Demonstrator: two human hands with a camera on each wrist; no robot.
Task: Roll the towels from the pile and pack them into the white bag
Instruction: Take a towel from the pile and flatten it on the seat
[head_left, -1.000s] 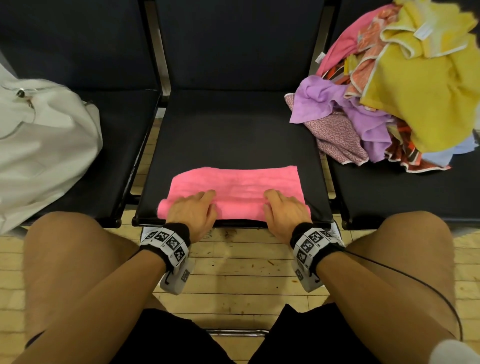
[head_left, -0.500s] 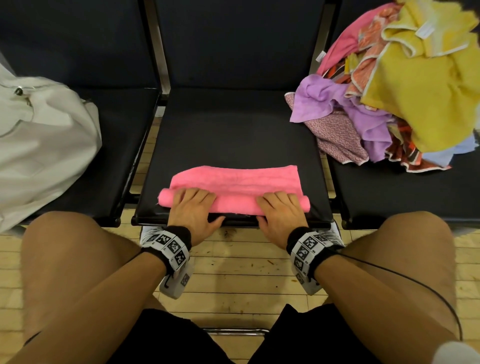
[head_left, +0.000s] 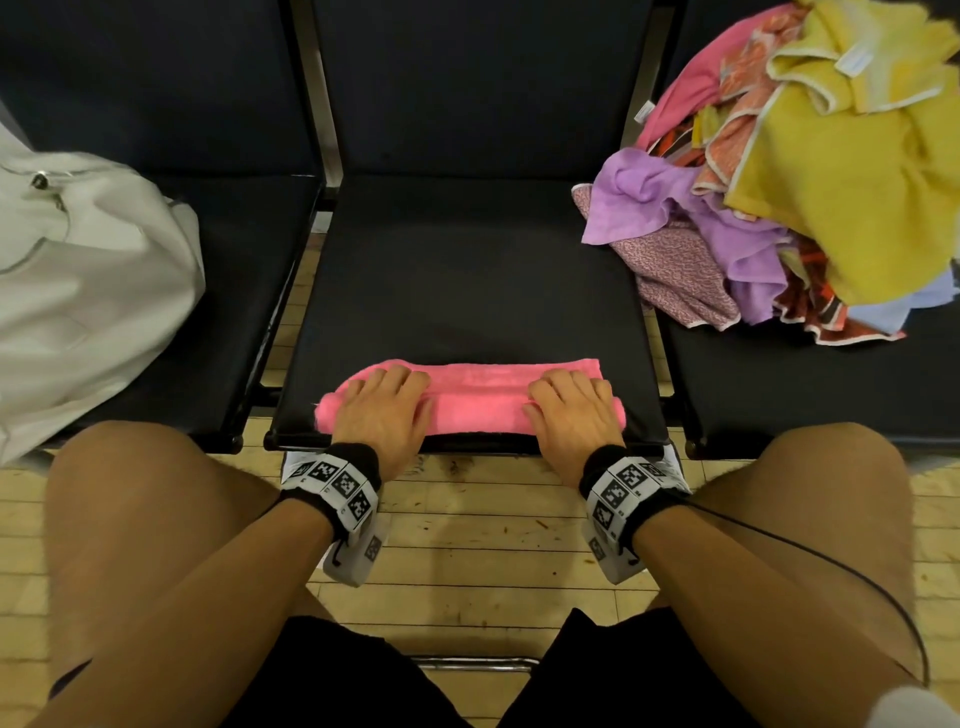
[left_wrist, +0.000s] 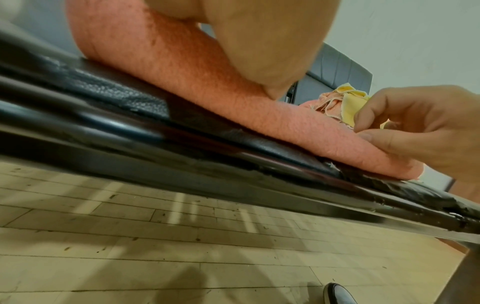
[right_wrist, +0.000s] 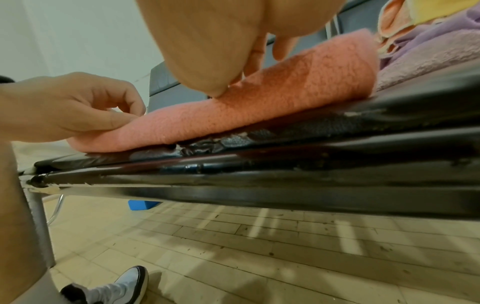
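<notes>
A pink towel (head_left: 478, 400) lies across the front of the middle black seat (head_left: 467, 270), mostly rolled into a tube, with a narrow flat strip left behind the roll. My left hand (head_left: 382, 405) grips the roll near its left end, and my right hand (head_left: 571, 410) grips it near its right end. In the right wrist view, the left hand (right_wrist: 72, 107) curls its fingers over the towel (right_wrist: 285, 88) with the thumb on the near side. The left wrist view shows the right hand (left_wrist: 420, 131) curled the same way on the towel (left_wrist: 182, 67). The white bag (head_left: 88, 291) sits on the left seat.
A pile of loose towels (head_left: 805, 182), yellow, purple, pink and patterned, covers the right seat and spills onto the middle seat's back right corner. My bare knees flank the seat's front edge. The floor below is wooden.
Both hands have pushed the roll away from me. The roll has grown thicker, and the flat pink strip behind it has shrunk to a narrow band.
</notes>
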